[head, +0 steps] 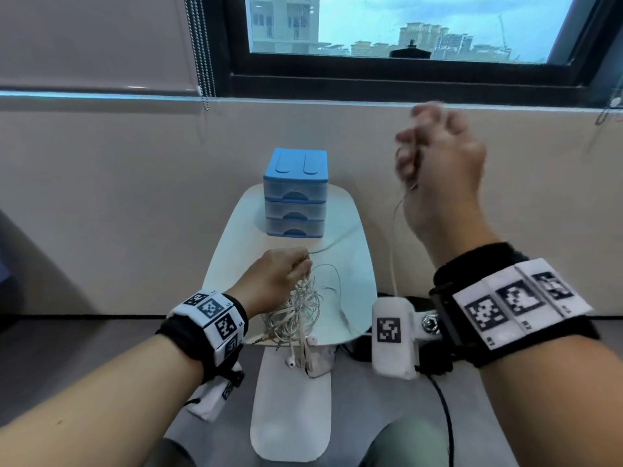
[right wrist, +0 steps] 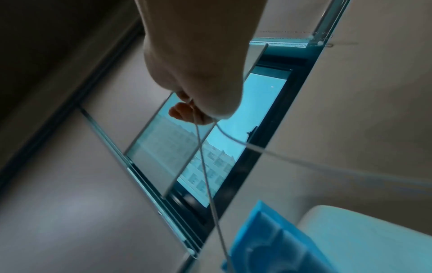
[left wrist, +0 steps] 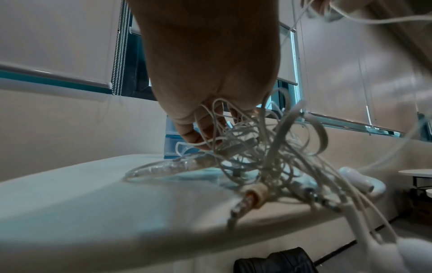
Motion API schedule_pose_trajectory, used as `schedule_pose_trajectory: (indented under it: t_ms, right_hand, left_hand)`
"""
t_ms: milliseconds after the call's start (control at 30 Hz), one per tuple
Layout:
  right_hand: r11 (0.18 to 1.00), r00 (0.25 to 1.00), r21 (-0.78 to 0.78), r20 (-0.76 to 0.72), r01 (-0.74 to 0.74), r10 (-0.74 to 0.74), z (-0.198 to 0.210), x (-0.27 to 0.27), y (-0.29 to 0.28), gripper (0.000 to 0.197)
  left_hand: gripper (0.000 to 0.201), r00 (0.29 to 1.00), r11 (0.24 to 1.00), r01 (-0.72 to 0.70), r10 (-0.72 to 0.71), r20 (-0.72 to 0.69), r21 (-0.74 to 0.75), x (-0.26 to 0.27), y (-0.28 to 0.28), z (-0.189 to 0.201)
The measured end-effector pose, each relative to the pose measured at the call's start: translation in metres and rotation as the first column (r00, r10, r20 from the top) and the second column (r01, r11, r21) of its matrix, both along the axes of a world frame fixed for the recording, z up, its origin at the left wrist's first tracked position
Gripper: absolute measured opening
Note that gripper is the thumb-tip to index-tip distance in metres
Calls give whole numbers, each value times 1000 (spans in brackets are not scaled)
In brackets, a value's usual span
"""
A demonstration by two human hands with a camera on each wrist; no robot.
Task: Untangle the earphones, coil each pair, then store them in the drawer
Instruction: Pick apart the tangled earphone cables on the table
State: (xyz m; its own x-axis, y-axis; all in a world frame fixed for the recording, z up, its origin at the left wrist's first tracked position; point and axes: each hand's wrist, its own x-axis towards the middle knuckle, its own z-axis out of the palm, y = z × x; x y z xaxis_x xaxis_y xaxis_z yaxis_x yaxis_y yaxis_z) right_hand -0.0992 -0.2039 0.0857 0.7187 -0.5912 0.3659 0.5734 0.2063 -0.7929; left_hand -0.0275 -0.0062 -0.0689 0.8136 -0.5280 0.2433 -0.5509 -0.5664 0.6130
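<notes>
A knot of white earphone cables (head: 296, 311) (left wrist: 264, 153) lies at the near edge of the small white table (head: 354, 264), with earbuds (head: 291, 362) and plugs hanging over the edge. My left hand (head: 279, 278) (left wrist: 205, 136) pinches the top of the knot. My right hand (head: 435, 156) (right wrist: 191, 109) is raised high to the right, blurred, and grips one thin cable (head: 394, 230) (right wrist: 208, 177) that runs down to the knot. A blue three-drawer box (head: 295, 193) (right wrist: 268, 243) stands at the table's far end with all drawers closed.
The table stands on a white pedestal base (head: 290, 409). A beige wall and a window (head: 404, 25) are behind it. Dark bags and a black cord (head: 441, 409) lie on the floor to the right. A knee (head: 404, 443) shows at the bottom.
</notes>
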Motion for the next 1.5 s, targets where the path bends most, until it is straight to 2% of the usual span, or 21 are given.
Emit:
schedule_pose_trajectory:
  t_ms: [67, 133, 233, 300, 333, 400, 533, 567, 600, 700, 767, 900, 1067, 1133, 1200, 1267, 1333, 1400, 1500]
  right_hand:
    - [981, 981, -161, -177, -106, 77, -30, 5, 2, 13]
    - [900, 913, -334, -382, -281, 143, -59, 7, 8, 11]
    - [701, 700, -420, -696, -577, 160, -93, 7, 15, 45]
    - [607, 624, -442, -772, -660, 117, -104, 7, 20, 60]
    - [575, 620, -465, -778, -674, 98, -107, 8, 22, 61]
    - [518, 640, -519, -764, -680, 75, -109, 11, 23, 51]
    - [410, 717, -649, -697, -641, 17, -106, 19, 33, 38]
    - [417, 740, -675, -672, -609, -7, -104, 21, 35, 34]
    - [482, 767, -673, -642, -561, -4, -100, 22, 35, 32]
    - [796, 899, -518, -431, -312, 72, -69, 21, 31, 30]
    - [882, 960, -447, -280, -147, 18, -45, 18, 23, 34]
    - [907, 979, -422, -184, 5, -90, -18, 8, -1, 37]
    - [876, 939, -471, -246, 102, -241, -34, 5, -36, 36]
    - [829, 893, -550, -314, 106, -323, -49, 2, -44, 36]
    - [723, 812, -690, -404, 31, -421, -68, -2, -50, 34]
    - [604, 701, -792, -483, -94, -524, -89, -6, -56, 30]
    - [539, 575, -811, -559, -228, -598, -106, -9, -60, 28]
    - [513, 473, -784, -620, -348, -626, -121, -10, -65, 26]
    - [454, 366, -755, -637, -474, -678, -132, -13, -65, 23]
  left_hand:
    - [27, 1000, 1000, 4, -4, 7, 7, -3, -2, 1]
    - [27, 1000, 1000, -3, 3, 29, 19, -5, -4, 5]
    - [22, 995, 997, -52, 47, 87, 60, -3, -6, 11]
    - [22, 992, 991, -77, 65, 105, 105, -1, -3, 14]
    - [21, 992, 987, -81, 66, 111, 135, 0, -1, 15]
    - [21, 990, 977, -84, 60, 129, 196, -4, -2, 17]
    - [27, 981, 969, -96, 53, 189, 228, -12, -6, 22]
    - [31, 980, 972, -107, 68, 186, 210, -11, -7, 22]
    - [36, 980, 976, -122, 90, 176, 180, -10, -9, 21]
    - [38, 983, 982, -145, 129, 135, 122, -4, -7, 14]
    - [35, 988, 984, -127, 114, 102, 127, -2, -2, 9]
    - [33, 993, 987, -107, 101, 56, 118, -2, 4, 7]
    - [28, 999, 990, -10, 16, -39, 140, -14, 7, 15]
    - [39, 999, 974, 7, 2, -40, 225, -20, 11, 14]
    - [46, 999, 928, -13, 24, -23, 373, -26, 13, 10]
    - [47, 999, 862, -54, 50, 21, 504, -33, 14, 5]
    - [48, 996, 841, -88, 76, 44, 534, -36, 14, 2]
    - [49, 995, 835, -96, 93, 33, 541, -34, 15, 2]
    - [45, 998, 826, -45, 63, -13, 561, -30, 15, 2]
